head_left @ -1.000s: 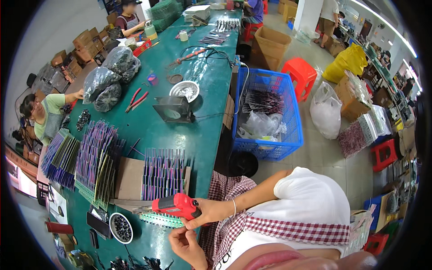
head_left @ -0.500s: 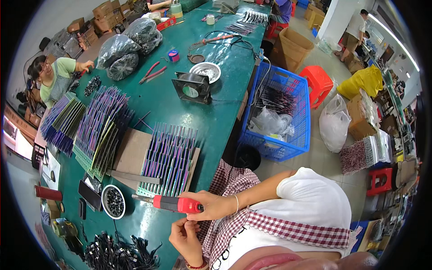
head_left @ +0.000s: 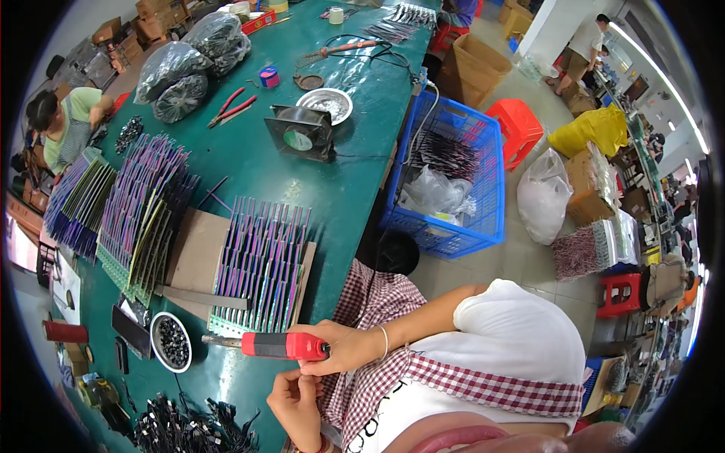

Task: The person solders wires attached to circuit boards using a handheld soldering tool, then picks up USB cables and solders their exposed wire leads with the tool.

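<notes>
My right hand is wrapped around a red and black hand tool with a narrow metal nozzle, whose exact kind I cannot make out. The nozzle points left, just beyond the near edge of a green board carrying rows of long, shiny purple strips. Close below the tool's rear end, my left hand has its fingertips pinched together; whatever they hold is too small to name. A flat metal bar lies across the cardboard and the board's edge. A white bowl of small black parts stands to the left of the nozzle.
More strip-covered boards stand stacked at left. Black cables lie at the near edge. Farther off are a fan, red pliers and a soldering iron. A blue crate stands right of the table. A co-worker sits opposite.
The view has shifted, so most things appear farther left. My right hand still grips the red tool, now with its nozzle lower in the picture. The co-worker opposite has bent down and drawn an arm in.
</notes>
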The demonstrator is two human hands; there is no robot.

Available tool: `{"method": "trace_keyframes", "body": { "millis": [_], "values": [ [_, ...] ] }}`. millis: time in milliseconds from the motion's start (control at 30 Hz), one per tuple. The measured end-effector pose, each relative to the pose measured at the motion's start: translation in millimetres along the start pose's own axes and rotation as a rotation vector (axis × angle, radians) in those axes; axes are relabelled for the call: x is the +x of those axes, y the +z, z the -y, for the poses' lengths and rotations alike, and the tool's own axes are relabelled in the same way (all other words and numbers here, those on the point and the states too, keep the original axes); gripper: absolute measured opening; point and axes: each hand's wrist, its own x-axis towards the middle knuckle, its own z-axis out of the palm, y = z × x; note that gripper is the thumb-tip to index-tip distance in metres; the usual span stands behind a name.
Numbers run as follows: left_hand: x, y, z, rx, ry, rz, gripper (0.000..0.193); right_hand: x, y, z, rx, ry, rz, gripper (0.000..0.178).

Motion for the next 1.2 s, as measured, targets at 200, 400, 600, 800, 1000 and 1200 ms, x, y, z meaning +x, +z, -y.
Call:
{"method": "trace_keyframes", "body": {
  "millis": [200, 400, 600, 800, 1000, 1200],
  "values": [
    [7.1, 5.0, -5.1, 0.050, 0.040, 0.014, 0.010, 6.4, -6.4, 5.9, -0.046, 0.037, -0.004, 0.042],
    [9.3, 14.3, -0.9, 0.066, 0.081, -0.113, 0.011, 4.8, -8.0, 3.2, -0.081, -0.008, -0.053, 0.052],
    [6.1, 2.6, 9.0, 0.213, 0.191, -0.123, 0.014, 9.4, -3.8, -3.2, -0.131, -0.001, -0.012, 0.055],
    [1.0, 11.2, -5.4, 0.171, 0.241, -0.044, 0.004, -13.1, -10.4, -0.6, -0.072, 0.223, -0.038, 0.048],
    [-2.7, 13.5, 14.0, 0.038, 0.213, -0.071, 0.005, -12.7, -6.4, -0.1, -0.191, 0.300, 0.076, 0.006],
    [20.1, -8.2, 42.0, -0.329, -0.072, 0.037, 0.007, -17.0, -32.3, -5.7, -0.190, 0.093, -0.059, 0.046]
  ]
}}
